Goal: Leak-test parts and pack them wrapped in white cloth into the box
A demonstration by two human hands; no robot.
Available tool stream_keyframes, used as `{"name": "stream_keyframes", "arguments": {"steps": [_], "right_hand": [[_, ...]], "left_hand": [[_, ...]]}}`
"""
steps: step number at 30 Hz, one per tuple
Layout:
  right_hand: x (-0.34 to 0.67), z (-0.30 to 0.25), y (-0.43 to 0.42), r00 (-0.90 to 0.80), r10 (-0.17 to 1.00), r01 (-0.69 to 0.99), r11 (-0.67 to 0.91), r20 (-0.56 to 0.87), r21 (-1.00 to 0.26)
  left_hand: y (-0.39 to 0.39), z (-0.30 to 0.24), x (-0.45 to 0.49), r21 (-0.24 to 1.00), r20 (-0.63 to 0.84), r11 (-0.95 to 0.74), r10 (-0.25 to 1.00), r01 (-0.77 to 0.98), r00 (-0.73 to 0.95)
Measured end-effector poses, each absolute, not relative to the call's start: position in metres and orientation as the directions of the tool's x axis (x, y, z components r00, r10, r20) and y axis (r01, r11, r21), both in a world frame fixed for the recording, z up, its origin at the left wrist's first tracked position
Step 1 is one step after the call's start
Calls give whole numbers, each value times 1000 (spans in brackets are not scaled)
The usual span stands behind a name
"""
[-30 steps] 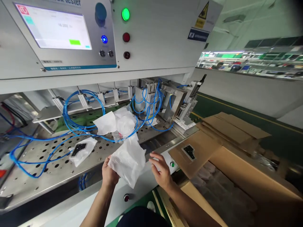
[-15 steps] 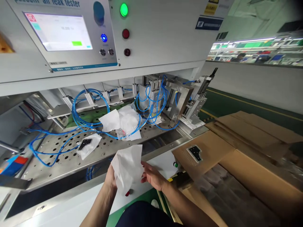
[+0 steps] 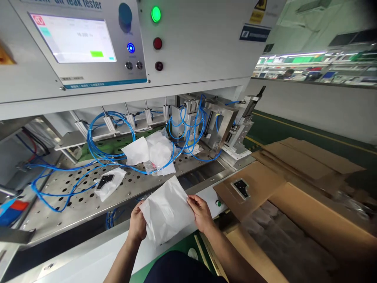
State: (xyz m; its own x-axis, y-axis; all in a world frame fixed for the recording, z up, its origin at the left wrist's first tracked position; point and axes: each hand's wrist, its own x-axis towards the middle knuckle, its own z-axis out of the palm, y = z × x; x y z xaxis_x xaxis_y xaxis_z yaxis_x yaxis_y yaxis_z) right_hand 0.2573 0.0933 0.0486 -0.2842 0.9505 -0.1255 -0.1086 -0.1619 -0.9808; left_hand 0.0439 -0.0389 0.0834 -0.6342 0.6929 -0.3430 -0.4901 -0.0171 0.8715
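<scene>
The left hand [image 3: 138, 224] and the right hand [image 3: 202, 212] jointly support a thin, white, sheet-like wrapper [image 3: 167, 212]. The left-hand fingers are curled closed at the wrapper's left edge; the right-hand thumb and fingers pinch its right edge. The wrapper is spread between them, tilted, just in front of the front edge of the perforated, silver-metal tabletop [image 3: 88, 214]. Whether it contains a part cannot be determined.

On the tabletop, near the front edge and left of the hands, a flat, black plate with a notched outline [image 3: 105, 181] rests on a crumpled white wrapping [image 3: 116, 184]. Farther back, toward the middle, lies a pile of white sheets and clear plastic [image 3: 160, 151]. A coil of blue flexible tubing [image 3: 90, 141] is located toward the rear edge; its runs cross the tabletop. A silver-metal frame fixture [image 3: 224, 129] stands at the right end.

To the right, a second black notched plate with a pale border [image 3: 241, 188] lies on the flap of an open, brown cardboard box [image 3: 318, 208].
</scene>
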Motion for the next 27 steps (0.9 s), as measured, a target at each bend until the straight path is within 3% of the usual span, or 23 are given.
{"name": "stream_keyframes", "arguments": {"steps": [3,8,13,16,22,27], "right_hand": [[255,49,88,-249,962,-103,-139,-110,-985],[259,44,81,-169,985,-25,-42,-38,-999],[274,33,82,-209,977,97,66,45,-993],[285,25,85,-212,976,109,82,57,-991],[314,14,94,-185,976,-5,-116,-114,-993],[355,27,124,-85,992,-45,-94,-90,-995]], "left_hand": [[-42,77,52,814,-430,49,721,-579,-543],[-52,55,71,687,-556,294,801,-664,-221],[-47,39,71,802,-495,243,783,-546,-378],[-40,35,63,843,-426,221,831,-490,-358],[-37,21,52,921,-367,261,830,-289,-420],[-34,20,56,932,-347,349,777,-100,-525]]}}
